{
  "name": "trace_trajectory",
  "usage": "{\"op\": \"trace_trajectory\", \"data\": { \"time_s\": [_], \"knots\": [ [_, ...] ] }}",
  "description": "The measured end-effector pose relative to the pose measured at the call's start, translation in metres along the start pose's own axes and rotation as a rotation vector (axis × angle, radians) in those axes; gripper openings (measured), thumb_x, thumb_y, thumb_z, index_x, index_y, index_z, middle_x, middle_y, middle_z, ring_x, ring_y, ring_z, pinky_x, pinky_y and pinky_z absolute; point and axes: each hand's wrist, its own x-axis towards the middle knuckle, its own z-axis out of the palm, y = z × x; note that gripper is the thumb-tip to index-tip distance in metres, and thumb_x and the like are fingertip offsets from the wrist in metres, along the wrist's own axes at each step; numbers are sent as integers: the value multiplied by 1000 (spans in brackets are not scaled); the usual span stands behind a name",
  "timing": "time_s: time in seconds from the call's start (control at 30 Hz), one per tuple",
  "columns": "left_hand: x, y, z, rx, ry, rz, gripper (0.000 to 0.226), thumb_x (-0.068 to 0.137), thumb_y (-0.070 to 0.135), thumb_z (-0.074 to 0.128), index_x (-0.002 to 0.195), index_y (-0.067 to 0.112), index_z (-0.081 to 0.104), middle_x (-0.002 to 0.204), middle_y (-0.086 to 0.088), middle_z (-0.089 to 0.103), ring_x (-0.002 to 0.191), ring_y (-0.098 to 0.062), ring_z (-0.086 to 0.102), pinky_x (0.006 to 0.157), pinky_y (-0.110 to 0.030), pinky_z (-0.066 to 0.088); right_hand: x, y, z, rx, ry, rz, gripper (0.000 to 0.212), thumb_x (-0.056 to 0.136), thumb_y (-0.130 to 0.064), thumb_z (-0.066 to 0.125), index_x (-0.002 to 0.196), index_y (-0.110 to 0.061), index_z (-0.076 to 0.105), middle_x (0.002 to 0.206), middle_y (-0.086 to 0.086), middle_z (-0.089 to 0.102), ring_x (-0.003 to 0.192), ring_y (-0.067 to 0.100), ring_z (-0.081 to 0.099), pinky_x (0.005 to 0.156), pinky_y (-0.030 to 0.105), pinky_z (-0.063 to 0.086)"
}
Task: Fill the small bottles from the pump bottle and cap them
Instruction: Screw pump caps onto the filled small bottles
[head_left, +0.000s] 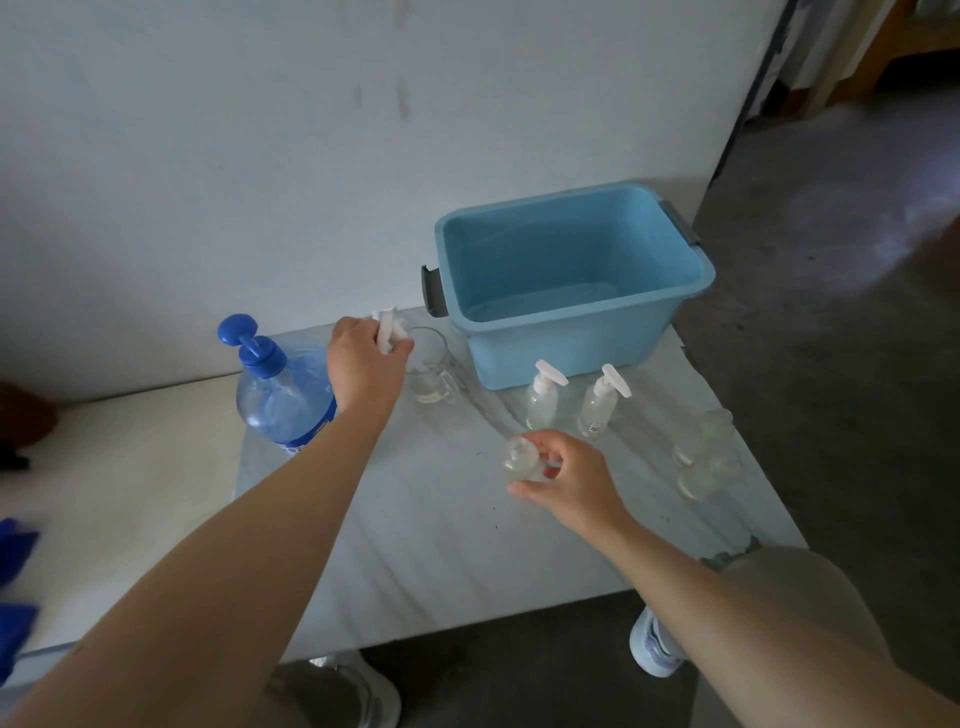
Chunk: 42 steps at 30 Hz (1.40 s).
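So, everything was laid out on a pale table (467, 545) filling the middle of the frame. A blue tub (545, 358) was parked at its upper right. The big pump bottle (280, 400), blue pump head on top, was stood at the left, partly hidden behind the left forearm. A clear glass mug (434, 374) was set just left of the tub, seemingly with a little liquid in the bottom.

Right of centre, just below the tub, 2 small ones were already topped with white pumps: a first capped bottle (543, 402) and a second capped bottle (598, 408) beside it. Further right, close to the table edge, a blurry cluster of uncapped clear bottles (706, 452) was left; the count couldn't be made out.

The left hand (363, 364) was curled around a white pump cap (387, 332) (maybe more than 1, hard to tell), right beside the mug rim. The right hand (576, 478) was gripping an open small bottle (521, 457) at the centre of the frame, pinched between thumb and fingers. Whether it was lifted or resting couldn't be told.

What could've gone wrong, as a guess:
- The mug looked easy to clip with the left hand, being practically touched by it.
- The open bottle could've been spilled if tilted or squeezed while the cap's tube was fed in.
- The uncapped cluster was near enough to the edge to be knocked off by the right arm.
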Motion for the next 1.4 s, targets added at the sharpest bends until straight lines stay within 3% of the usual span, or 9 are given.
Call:
{"op": "trace_trajectory", "data": {
  "time_s": [0.2, 0.4, 0.5, 0.67, 0.8, 0.9, 1.03, 1.17, 1.4],
  "knots": [
    [-7, 5, -17, -7, -3, 11, 19, 85, 20, 66, 80, 5, 55, 98, -8, 49, 78, -18, 45, 69, -24, 31, -4, -7, -6, 76, 30, 33, 47, 66, -15, 83, 99, -40, 59, 92, -24, 64, 88, -6, 60, 84, 21, 50],
    [-9, 13, -40, -153, 97, -25, 34, 79, 21, 67, 59, 11, 42, 78, -6, 47, 64, -16, 41, 56, -24, 27, -4, -16, -3, 145, 74, 49, 48, 70, -10, 80, 111, -27, 64, 95, -19, 62, 85, -7, 56, 75, 3, 40],
    [-18, 22, -59, -248, 101, -109, 30, 79, 24, 67, 62, 4, 52, 58, -5, 40, 54, -16, 32, 50, -27, 24, -5, -20, 0, 166, 104, 44, 48, 71, -9, 79, 113, -23, 64, 97, -12, 64, 85, -4, 55, 71, 0, 39],
    [-45, 32, -95, -492, -95, -165, 24, 80, 26, 74, 72, 9, 61, 68, -7, 52, 66, -18, 48, 67, -30, 38, -12, -27, 4, 171, 143, 53, 47, 70, -5, 77, 112, -21, 65, 93, -9, 65, 79, -6, 55, 66, 0, 39],
    [-68, 37, -112, -476, -206, -56, 21, 77, 23, 77, 90, 8, 68, 76, -1, 67, 71, -14, 61, 71, -26, 47, -20, -29, 6, 145, 146, 65, 46, 70, -7, 78, 110, -25, 65, 88, -11, 64, 82, 5, 59, 65, 5, 39],
    [-82, 40, -117, -460, -240, 8, 19, 77, 20, 77, 90, 11, 68, 88, -3, 71, 82, -17, 66, 78, -29, 51, -26, -31, 9, 152, 143, 66, 45, 69, -7, 78, 108, -25, 65, 89, -11, 65, 85, 7, 61, 68, 10, 40],
    [-94, 42, -117, -427, -237, 103, 13, 77, 16, 77, 78, 22, 66, 89, -4, 69, 79, -12, 65, 76, -20, 49, -34, -38, 9, 155, 121, 43, 43, 69, -6, 78, 102, -30, 64, 88, -14, 64, 82, 1, 58, 66, 4, 40],
    [-98, 42, -111, -412, -233, 97, 18, 78, 18, 76, 92, 12, 67, 88, -1, 68, 77, -6, 64, 67, -7, 47, -39, -40, 11, 141, 94, 15, 47, 66, -6, 80, 97, -35, 61, 87, -16, 64, 81, 0, 58, 66, 4, 41],
    [-96, 42, -107, -336, -229, 144, 22, 77, 25, 76, 93, 11, 68, 90, 1, 67, 79, -10, 65, 71, -16, 49, -46, -36, 8, 146, 93, 18, 47, 67, -5, 79, 97, -36, 61, 87, -19, 63, 80, -8, 57, 66, 0, 40]
  ]
}}
